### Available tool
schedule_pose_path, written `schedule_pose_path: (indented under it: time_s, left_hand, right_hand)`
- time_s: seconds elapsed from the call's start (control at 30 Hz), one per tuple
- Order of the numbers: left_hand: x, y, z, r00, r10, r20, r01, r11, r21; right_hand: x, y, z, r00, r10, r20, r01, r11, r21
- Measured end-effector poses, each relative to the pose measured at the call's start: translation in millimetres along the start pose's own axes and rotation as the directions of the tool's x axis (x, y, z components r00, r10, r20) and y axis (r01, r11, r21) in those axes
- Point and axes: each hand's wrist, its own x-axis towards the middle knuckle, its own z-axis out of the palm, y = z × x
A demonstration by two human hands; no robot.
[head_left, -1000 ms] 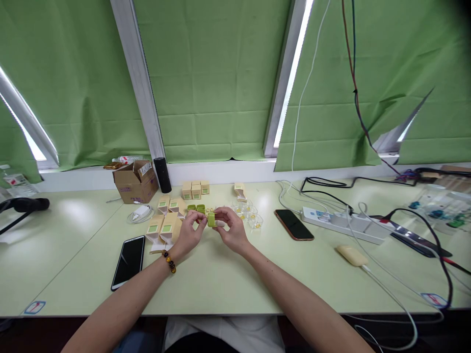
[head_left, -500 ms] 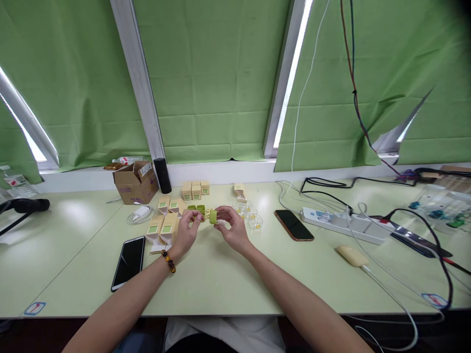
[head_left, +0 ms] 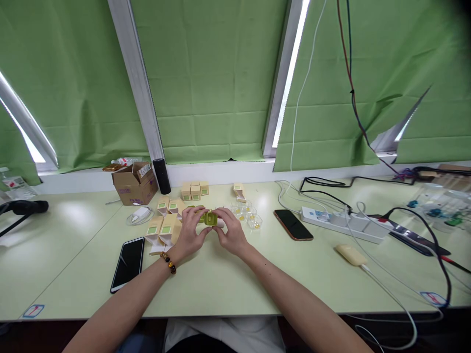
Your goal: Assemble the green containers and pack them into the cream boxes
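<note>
A small olive-green plastic case (head_left: 210,218) is held up just above the table, its hollow face turned toward me. My left hand (head_left: 190,230) grips its left side between fingers and thumb. On the opposite side, my right hand (head_left: 232,232) pinches it too. Beside the case, a white piece (head_left: 220,222) shows between my right fingers; its kind is unclear. Other green cases behind my left fingers are mostly hidden. Clear plastic cups (head_left: 254,222) with small yellow bits inside stand right of my right hand. Cream paper boxes (head_left: 170,229) with green labels lie left of my left hand.
More small boxes (head_left: 195,190) stand at the back, with one opened box (head_left: 239,191) to their right. A white phone (head_left: 127,264) lies left, a dark phone (head_left: 293,225) right. Cables trail around a power strip (head_left: 346,225). A cardboard carton (head_left: 135,184) stands by a black cylinder (head_left: 162,175).
My left hand has moved right from beside the green cases and now grips the case held by my right hand. The case has turned so its hollow face shows.
</note>
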Motion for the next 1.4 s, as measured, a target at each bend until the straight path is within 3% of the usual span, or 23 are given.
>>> schedule_pose_path:
  time_s: [0.23,0.6,1.03,1.4]
  left_hand:
    - [1.7,-3.3,0.2,0.998,0.016,-0.064,-0.017,1.0,-0.012]
    - [0.7,-2.6,-0.1,0.993,0.079,-0.083,-0.08,0.997,-0.011]
    - [-1.8,-1.5,0.5,0.983,0.132,-0.126,-0.132,0.991,0.009]
    - [0.3,-1.0,-1.1,0.986,0.118,-0.122,-0.121,0.993,-0.018]
  right_hand:
    - [2.6,-0.8,-5.9,0.979,-0.204,0.022,0.206,0.973,-0.107]
    - [2.7,1.9,-8.3,0.945,-0.322,0.055,0.326,0.919,-0.223]
    - [3.9,0.2,-11.0,0.906,-0.405,0.124,0.422,0.84,-0.342]
    - [2.5,-2.2,-6.1,0.94,-0.34,0.025,0.336,0.912,-0.233]
